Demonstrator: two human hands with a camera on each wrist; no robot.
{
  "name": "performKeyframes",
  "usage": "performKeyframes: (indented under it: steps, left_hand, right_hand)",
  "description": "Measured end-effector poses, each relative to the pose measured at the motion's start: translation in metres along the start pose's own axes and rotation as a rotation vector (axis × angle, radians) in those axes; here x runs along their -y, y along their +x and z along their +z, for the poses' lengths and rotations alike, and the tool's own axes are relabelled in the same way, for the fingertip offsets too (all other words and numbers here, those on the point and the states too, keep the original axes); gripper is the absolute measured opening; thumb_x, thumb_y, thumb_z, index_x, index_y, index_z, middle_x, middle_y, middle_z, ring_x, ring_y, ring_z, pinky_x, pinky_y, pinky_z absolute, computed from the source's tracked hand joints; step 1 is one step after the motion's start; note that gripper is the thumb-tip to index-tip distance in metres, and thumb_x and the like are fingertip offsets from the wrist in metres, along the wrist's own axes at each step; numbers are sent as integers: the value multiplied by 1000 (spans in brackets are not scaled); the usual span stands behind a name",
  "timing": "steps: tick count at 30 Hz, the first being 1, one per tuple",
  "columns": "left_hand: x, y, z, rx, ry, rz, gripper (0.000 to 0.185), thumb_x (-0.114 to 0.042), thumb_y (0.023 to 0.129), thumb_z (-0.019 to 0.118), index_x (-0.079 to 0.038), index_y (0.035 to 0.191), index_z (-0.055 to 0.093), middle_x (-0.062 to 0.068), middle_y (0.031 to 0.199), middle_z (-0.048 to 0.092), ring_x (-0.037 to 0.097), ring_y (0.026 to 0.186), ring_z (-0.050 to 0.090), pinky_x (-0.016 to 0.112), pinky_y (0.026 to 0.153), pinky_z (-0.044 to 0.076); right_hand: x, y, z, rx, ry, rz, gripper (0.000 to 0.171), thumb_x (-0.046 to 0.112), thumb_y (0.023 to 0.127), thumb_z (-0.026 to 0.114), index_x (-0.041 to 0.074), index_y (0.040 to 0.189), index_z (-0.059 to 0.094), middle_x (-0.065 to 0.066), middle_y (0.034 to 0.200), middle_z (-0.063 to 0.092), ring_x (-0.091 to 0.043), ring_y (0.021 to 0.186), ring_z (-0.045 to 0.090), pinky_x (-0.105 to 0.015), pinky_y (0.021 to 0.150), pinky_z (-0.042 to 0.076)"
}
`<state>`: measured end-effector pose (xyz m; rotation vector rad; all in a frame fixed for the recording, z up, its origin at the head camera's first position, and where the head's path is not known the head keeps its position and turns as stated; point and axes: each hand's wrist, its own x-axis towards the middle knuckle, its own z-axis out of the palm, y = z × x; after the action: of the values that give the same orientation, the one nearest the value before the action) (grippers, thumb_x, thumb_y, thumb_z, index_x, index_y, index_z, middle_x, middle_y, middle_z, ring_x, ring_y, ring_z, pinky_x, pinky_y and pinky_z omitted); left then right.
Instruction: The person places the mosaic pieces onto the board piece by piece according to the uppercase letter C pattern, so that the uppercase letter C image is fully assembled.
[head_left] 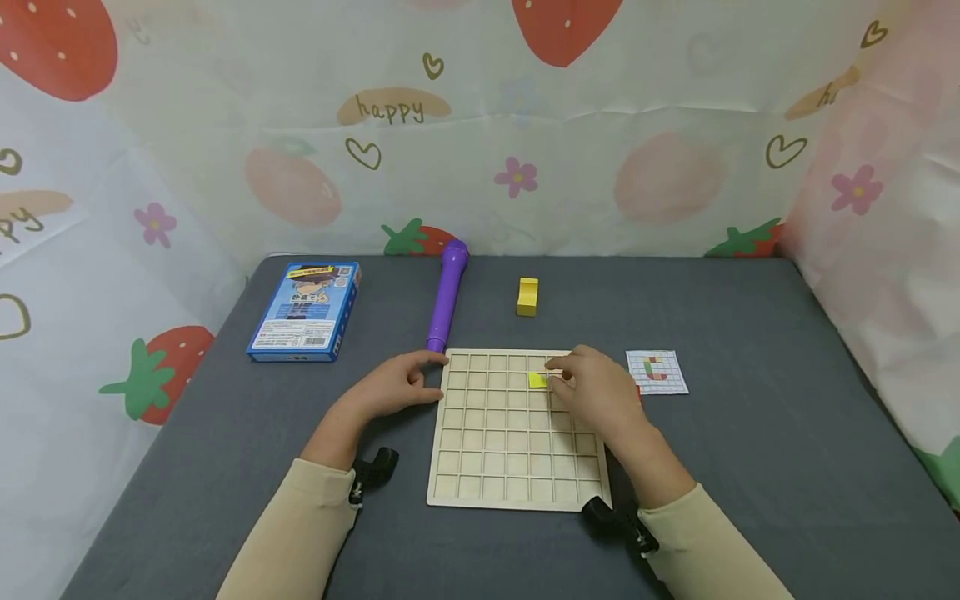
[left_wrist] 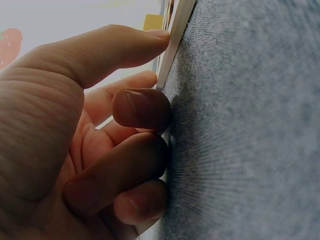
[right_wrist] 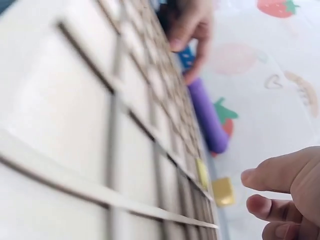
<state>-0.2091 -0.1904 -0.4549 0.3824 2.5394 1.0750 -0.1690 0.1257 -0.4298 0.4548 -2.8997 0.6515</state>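
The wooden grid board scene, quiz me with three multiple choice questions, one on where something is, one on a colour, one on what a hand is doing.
1. Where does the small yellow tile lie?
A. on the blue box
B. in a cell of the wooden grid board
C. on the pattern card

2. What colour is the torch-shaped thing behind the board?
A. purple
B. green
C. white

3. What is the left hand doing?
A. holding the blue box
B. lifted clear of the table
C. resting against the board's left edge

Answers: 1 B, the tile sits in an upper-row cell by the right hand. 2 A, its whole body is purple. 3 C, its fingers touch the board's edge.
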Motion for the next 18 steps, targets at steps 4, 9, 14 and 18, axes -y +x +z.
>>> performKeyframes:
  steps: [4, 9, 14, 18]
  left_hand:
    - [1, 0, 0, 2, -1, 9, 51, -29, 84, 72, -23, 130, 53, 1, 62, 45, 14, 52, 39, 30, 52, 32]
    - [2, 1, 0, 4, -8, 20, 52, -27, 83, 73, -22, 131, 53, 2, 61, 45, 15, 51, 39, 30, 51, 32]
    - [2, 1, 0, 5, -7, 19, 52, -28, 83, 73, -22, 131, 53, 2, 62, 45, 15, 52, 39, 31, 51, 32]
    - [2, 2, 1, 2, -1, 16, 52, -29, 83, 72, -23, 131, 53, 2, 62, 45, 15, 52, 39, 30, 51, 32]
  right_hand:
    - [-9, -1, -19, 11, 54, 50, 23, 23, 87, 67, 15, 108, 72, 1, 86, 58, -14, 56, 45, -29, 45, 36]
    - [-26, -3, -39, 38, 82, 100, 25, 23, 89, 65, 13, 112, 70, -2, 90, 59, -16, 56, 44, -32, 48, 36]
    - [-45, -6, -53, 86, 98, 139, 28, 24, 91, 64, 13, 116, 68, -4, 92, 57, -19, 63, 46, -33, 54, 38]
    - [-61, -8, -61, 149, 130, 179, 27, 24, 91, 63, 11, 115, 67, -4, 90, 56, -18, 64, 49, -33, 55, 40]
